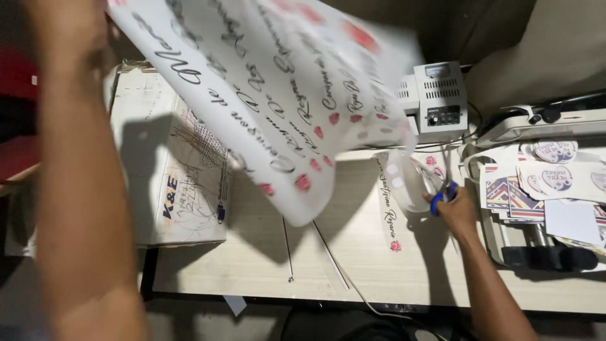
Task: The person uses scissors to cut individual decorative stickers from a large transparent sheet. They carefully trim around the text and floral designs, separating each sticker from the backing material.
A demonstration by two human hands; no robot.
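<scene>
left hand (pixel 60 28) raised, blurred, grip unclear, at top of printed sheet (pixel 271 95) above bench (pixel 252 252) | right hand (pixel 456 208) closed on scissors (pixel 442 199) | we judge sheet light, floppy, tearable; pinch edges

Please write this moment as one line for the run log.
left hand: holds up printed sheet | right hand: holds blue scissors over table | cut strip lies on table

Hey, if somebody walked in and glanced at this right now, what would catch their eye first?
The big white printed sheet with black script and red roses, held up by the left hand across the upper middle. Next, the right hand with blue-handled scissors at a cut strip on the pale wooden table. Colourful stickers pile up at the right.
</scene>
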